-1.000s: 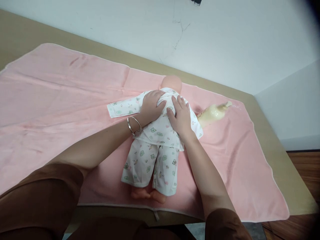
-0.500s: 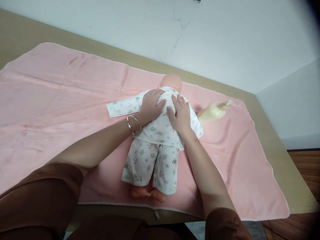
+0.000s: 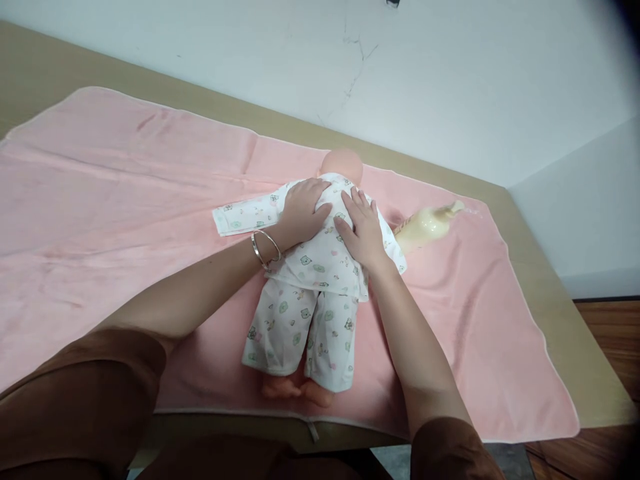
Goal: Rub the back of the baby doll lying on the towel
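Note:
A baby doll (image 3: 320, 267) in a white printed top and trousers lies on a pink towel (image 3: 125, 187), head toward the wall. My left hand (image 3: 300, 210), with a bangle at the wrist, lies flat on the doll's upper left side, fingers spread over the cloth. My right hand (image 3: 363, 230) rests flat on the doll's right side, fingers stretched toward the head (image 3: 343, 165). An empty printed sleeve (image 3: 243, 213) trails out to the left. The doll's bare arm (image 3: 427, 223) sticks out to the right. Its bare feet (image 3: 297, 390) show near the towel's front edge.
The towel covers most of a tan table (image 3: 560, 293) that stands against a white wall (image 3: 450, 80). Wooden floor (image 3: 610, 333) shows beyond the table's right end. My brown sleeves (image 3: 75, 407) fill the lower left.
Nothing has visibly changed beyond a slight shift of both hands on the doll's top.

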A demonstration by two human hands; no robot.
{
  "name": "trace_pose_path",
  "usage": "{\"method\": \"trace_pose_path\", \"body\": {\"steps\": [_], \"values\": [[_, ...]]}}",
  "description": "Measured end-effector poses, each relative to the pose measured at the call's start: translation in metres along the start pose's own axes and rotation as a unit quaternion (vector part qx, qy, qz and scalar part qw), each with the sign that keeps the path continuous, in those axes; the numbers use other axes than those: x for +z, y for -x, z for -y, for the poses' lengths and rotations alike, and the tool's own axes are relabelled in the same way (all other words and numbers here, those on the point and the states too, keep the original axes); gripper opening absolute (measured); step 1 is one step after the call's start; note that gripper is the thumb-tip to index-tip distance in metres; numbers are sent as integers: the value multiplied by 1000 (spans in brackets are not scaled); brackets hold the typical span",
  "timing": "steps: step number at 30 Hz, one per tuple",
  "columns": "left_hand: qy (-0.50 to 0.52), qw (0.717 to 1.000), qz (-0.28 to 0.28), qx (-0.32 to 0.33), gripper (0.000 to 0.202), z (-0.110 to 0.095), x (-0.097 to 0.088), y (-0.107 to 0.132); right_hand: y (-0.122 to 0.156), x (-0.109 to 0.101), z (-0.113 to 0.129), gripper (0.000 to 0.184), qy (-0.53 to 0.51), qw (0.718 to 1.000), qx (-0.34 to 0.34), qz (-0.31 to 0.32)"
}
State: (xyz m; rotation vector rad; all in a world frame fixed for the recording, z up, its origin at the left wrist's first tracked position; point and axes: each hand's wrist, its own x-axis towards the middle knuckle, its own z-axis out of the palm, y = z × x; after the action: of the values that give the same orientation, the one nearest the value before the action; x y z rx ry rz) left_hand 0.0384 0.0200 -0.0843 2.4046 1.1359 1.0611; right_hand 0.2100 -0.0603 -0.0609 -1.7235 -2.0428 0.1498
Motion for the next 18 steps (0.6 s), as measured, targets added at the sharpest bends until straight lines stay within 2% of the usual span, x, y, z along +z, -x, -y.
{"method": "trace_pose_path", "body": {"steps": [4,7,9,11,14,18], "values": [[-13,999,-18,45,44,-7,-2,5,2,-3,16,54,46,999,19,-9],[-49,995,-66,53,37,-14,-3,10,5,1,36,51,98,988,103,-54],[-71,993,-90,37,35,-17,-2,13,6,4,44,51,109,984,130,-62],[-82,992,-94,16,35,-17,-1,13,6,6,45,52,102,985,130,-55],[-75,995,-60,-4,43,-12,1,9,3,3,34,56,71,991,110,-23],[-52,998,-41,19,46,-7,1,6,0,-3,20,57,55,997,48,14]]}}
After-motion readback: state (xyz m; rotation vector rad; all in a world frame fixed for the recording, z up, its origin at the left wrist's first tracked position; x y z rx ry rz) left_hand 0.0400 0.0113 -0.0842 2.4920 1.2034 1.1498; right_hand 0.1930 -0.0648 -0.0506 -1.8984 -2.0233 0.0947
